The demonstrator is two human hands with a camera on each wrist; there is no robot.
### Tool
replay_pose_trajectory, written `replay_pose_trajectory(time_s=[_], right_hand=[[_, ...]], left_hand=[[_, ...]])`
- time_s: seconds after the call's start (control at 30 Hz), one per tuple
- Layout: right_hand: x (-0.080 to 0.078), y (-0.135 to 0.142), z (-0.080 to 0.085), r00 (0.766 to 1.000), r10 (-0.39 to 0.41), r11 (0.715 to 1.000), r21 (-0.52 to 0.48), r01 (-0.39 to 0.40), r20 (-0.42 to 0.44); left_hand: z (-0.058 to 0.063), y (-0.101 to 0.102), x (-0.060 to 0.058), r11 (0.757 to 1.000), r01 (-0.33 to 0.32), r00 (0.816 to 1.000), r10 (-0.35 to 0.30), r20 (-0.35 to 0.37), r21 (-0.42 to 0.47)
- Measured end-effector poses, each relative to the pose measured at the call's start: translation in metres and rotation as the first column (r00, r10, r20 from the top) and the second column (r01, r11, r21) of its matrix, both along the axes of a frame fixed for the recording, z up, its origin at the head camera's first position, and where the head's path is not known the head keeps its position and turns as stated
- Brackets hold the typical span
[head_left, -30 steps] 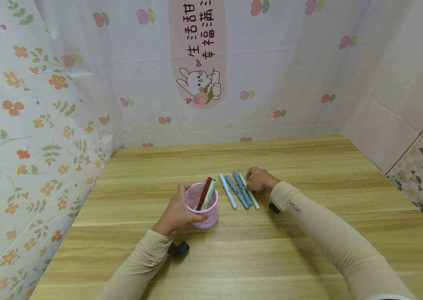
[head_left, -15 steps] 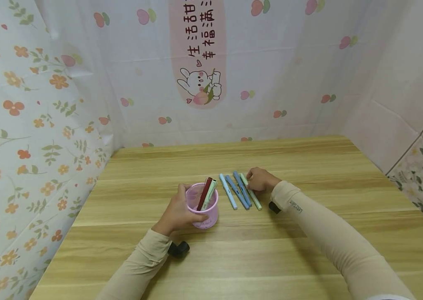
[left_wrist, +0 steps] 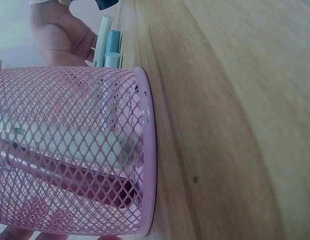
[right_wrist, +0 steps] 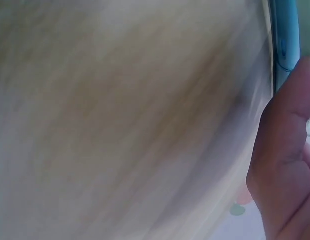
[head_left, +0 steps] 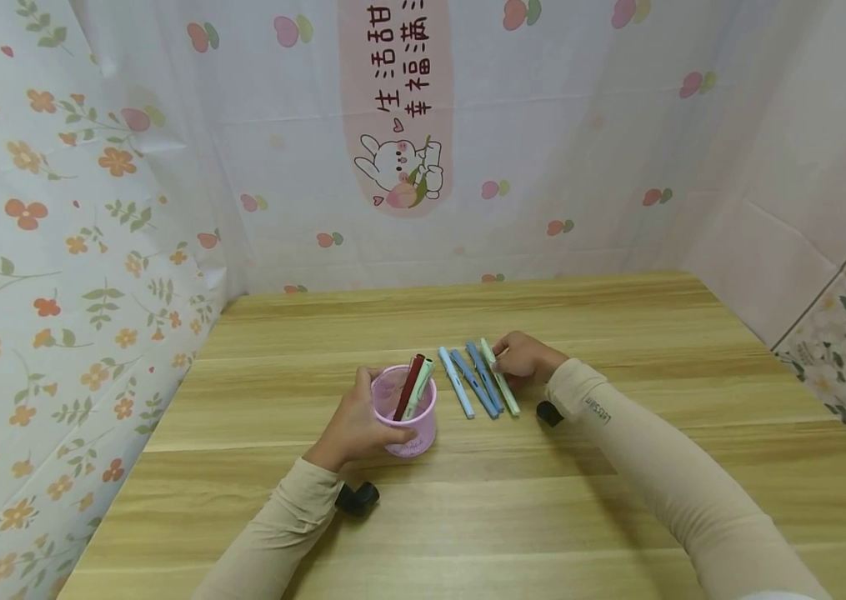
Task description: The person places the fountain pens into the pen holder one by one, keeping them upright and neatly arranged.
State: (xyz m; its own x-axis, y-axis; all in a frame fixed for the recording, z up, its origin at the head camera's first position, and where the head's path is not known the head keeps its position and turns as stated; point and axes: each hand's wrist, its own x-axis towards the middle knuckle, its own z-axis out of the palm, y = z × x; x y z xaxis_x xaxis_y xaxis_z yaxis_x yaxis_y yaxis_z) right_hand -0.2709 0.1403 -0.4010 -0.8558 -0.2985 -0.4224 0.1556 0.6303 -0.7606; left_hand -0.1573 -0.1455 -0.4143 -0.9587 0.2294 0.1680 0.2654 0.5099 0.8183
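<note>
My left hand (head_left: pixel 353 423) grips a pink mesh pen cup (head_left: pixel 413 440) round its side, and the cup stands upright on the table. Inside lean a dark red pen (head_left: pixel 408 388) and a pale green pen (head_left: pixel 421 388), which show through the mesh in the left wrist view. To the right, my right hand (head_left: pixel 524 357) pinches a second pale green pen (head_left: pixel 502 383) near its upper part. In the left wrist view this pen (left_wrist: pixel 102 40) sits higher than the blue ones. Beside it lie two blue pens (head_left: pixel 471 379) (head_left: pixel 484 373) and a light blue pen (head_left: pixel 456 383).
The wood-grain table (head_left: pixel 468 517) reaches back to a white printed curtain (head_left: pixel 580 150). Flowered cloth (head_left: pixel 55 333) hangs along the left side. A black camera mount (head_left: pixel 357 499) sits under the left wrist.
The right hand has taken the pale green pen between its fingers and shifted it slightly up and away. The left hand and cup have stayed still.
</note>
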Motion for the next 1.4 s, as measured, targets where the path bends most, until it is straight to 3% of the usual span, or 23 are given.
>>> replay_pose_trajectory(time_s=[0.27, 1.03, 1.4], right_hand=[[-0.0004, 0.0032, 0.0014, 0.997, -0.013, 0.993, -0.112, 0.022, 0.075], [0.0002, 0.0069, 0.0024, 0.994, 0.007, 0.976, -0.218, 0.017, 0.109], [0.0021, 0.0022, 0.0068, 0.985, -0.019, 0.951, -0.302, 0.07, 0.17]], left_hand=[[0.0003, -0.0001, 0.0, 1.0, 0.001, 1.0, -0.001, 0.004, 0.0], [-0.0004, 0.0, 0.0002, 1.0, 0.001, 1.0, -0.001, 0.013, -0.001], [-0.0001, 0.0002, -0.0007, 1.0, -0.007, 1.0, 0.007, -0.004, -0.002]])
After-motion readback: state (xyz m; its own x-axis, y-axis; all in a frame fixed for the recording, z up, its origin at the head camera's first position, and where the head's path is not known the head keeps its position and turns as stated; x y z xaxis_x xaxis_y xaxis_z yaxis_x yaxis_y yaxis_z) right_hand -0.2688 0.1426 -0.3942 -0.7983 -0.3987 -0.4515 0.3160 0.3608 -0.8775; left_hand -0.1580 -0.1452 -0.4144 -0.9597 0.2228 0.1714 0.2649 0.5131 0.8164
